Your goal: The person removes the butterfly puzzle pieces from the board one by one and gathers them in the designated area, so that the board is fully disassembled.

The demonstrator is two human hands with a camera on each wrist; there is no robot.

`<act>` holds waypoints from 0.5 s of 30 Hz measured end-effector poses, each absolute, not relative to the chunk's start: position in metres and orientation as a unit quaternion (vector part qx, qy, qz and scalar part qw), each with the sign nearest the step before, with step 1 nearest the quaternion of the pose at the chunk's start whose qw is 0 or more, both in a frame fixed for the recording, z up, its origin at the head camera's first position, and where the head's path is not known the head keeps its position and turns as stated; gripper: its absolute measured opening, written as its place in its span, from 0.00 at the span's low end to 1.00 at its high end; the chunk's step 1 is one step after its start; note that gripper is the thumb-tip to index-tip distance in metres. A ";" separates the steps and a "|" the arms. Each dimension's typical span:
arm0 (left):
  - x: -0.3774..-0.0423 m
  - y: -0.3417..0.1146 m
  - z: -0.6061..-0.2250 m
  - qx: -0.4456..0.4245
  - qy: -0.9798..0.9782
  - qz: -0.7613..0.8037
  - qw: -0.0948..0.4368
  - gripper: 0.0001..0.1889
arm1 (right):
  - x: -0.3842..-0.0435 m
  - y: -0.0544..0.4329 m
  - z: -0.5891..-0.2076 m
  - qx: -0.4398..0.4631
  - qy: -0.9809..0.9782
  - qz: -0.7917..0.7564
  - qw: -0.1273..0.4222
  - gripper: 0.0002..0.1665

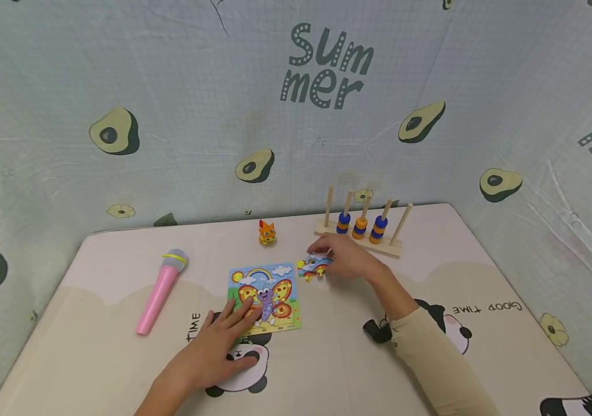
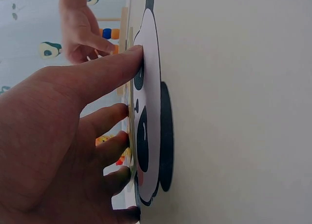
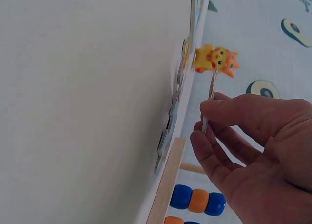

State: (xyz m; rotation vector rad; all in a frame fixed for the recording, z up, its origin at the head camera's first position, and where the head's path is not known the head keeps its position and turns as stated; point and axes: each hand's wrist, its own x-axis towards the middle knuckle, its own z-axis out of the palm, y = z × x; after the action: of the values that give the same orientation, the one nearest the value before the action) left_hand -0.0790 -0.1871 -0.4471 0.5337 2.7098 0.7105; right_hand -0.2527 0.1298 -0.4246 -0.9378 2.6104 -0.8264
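A square butterfly jigsaw puzzle [image 1: 280, 289] lies on the table, its picture bright with a sun and a rainbow. Spread fingers of my left hand [image 1: 218, 349] rest on its lower left part, while the thumb lies on the cloth. To the right of the puzzle, my right hand [image 1: 350, 257] is over a small group of loose puzzle pieces [image 1: 308, 269]. In the right wrist view it pinches one thin puzzle piece [image 3: 212, 87] edge-on between thumb and fingers, raised off the table. Other pieces [image 3: 171, 115] lie flat on the cloth there.
Behind the right hand stands a wooden peg rack [image 1: 391, 248] with blue and orange beads. An orange toy figure [image 1: 267, 232] stands behind the puzzle. A pink toy microphone [image 1: 157, 297] lies to the left. A patterned sheet [image 1: 186, 104] hangs at the table's back edge.
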 end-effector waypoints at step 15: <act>-0.078 -0.186 -0.447 0.181 0.941 0.245 0.147 0.45 | -0.255 0.152 -0.426 -0.315 0.901 -0.282 0.102 0.26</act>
State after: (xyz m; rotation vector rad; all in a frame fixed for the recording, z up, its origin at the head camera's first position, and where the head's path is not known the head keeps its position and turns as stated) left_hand -0.0784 -0.1861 -0.4466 0.5199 2.7086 0.7045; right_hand -0.2549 0.1523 -0.4261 -0.9287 2.6598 -0.8318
